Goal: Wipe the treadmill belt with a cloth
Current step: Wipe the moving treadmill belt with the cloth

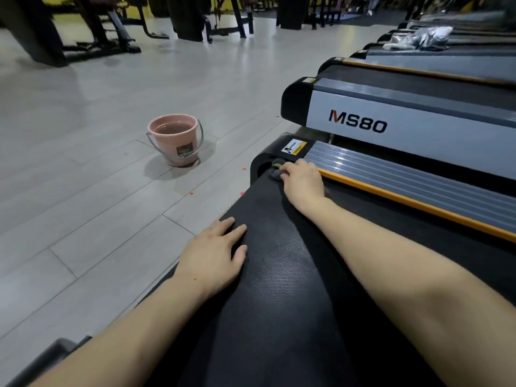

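The dark cloth (275, 170) is lying bunched at the far end of the black belt (279, 289), beside the grey side rail (405, 174), where the right hand (303, 181) is curling its grip onto it. The left hand (213, 254) is resting flat on the belt's left edge, fingers spread and holding nothing. A pink bucket (176, 142) of water is standing on the floor (83, 163) to the left, with an MS80 treadmill (391, 118) lying beyond the rail.

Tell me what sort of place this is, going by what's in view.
Most likely a commercial gym. A row of treadmills stands side by side, one marked MS80, and dark exercise machines stand across the tiled floor. A pink bucket of water on the floor suggests cleaning is under way.
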